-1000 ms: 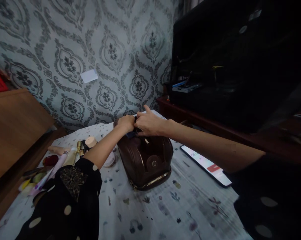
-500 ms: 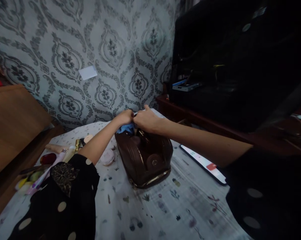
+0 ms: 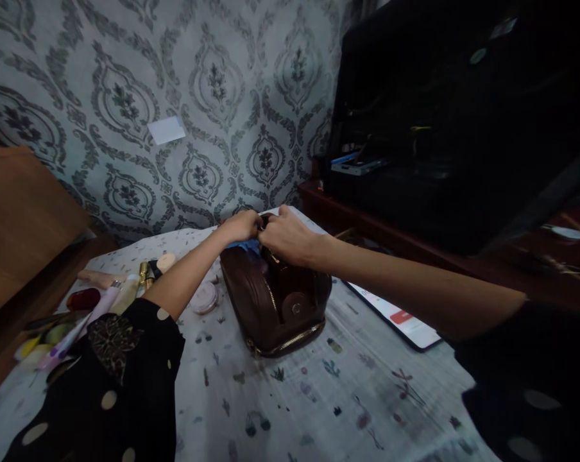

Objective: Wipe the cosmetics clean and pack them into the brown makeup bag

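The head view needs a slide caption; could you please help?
Left hand and right hand at the far end of an open brown bag on printed cloth.

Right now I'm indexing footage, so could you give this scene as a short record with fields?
Container: brown zippered bag, open
Left hand: at the bag's far end, grip unclear
Right hand: beside the left, over the bag
By left hand: blue item, partly hidden
Bag's left: round cosmetic jar
Bag's right: smartphone, screen lit
Surface: white printed cloth

Phone screen (image 3: 410, 326) | "0" legible | other text unreadable
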The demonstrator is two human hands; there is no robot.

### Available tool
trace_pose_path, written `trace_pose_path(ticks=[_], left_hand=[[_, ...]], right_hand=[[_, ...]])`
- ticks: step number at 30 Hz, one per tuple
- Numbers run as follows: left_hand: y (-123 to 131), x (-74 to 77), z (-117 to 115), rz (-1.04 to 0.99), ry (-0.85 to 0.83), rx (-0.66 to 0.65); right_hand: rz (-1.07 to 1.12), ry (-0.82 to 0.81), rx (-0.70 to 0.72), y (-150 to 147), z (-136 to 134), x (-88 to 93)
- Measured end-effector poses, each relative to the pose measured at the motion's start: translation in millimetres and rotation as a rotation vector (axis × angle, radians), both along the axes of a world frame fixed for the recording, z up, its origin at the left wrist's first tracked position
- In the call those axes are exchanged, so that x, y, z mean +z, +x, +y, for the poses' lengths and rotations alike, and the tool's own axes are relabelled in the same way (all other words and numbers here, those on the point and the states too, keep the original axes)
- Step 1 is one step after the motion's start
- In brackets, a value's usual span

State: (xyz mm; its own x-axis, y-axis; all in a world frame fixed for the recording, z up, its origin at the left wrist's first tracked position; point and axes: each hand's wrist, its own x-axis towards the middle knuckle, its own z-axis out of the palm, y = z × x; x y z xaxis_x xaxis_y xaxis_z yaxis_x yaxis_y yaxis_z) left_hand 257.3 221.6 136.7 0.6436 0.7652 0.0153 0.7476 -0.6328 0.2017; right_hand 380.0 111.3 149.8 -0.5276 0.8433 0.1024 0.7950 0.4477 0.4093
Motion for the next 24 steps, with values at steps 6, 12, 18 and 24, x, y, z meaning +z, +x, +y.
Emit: trace_pose_path(ticks=[6,12,18,24], left_hand=[[1.0,3.0,-7.0,0.074,0.051,0.053],[3.5,3.9,-10.8,0.115,0.091,0.094],[8.8,4.7,-17.8,0.152,0.120,0.179],[11.9,3.2,-21.9,0.191,0.139,0.215]], right_hand=[[-0.149,-0.020,0.088,-5.2,-8.7,-11.4],[-0.125,-0.211,-0.055,-11.5,-21.2,-16.3],[-0.086,-0.258,-0.139,-10.9,-20.8,-16.5],[-0.071,-0.287,-0.153,-8.3,-18.2,-17.3]])
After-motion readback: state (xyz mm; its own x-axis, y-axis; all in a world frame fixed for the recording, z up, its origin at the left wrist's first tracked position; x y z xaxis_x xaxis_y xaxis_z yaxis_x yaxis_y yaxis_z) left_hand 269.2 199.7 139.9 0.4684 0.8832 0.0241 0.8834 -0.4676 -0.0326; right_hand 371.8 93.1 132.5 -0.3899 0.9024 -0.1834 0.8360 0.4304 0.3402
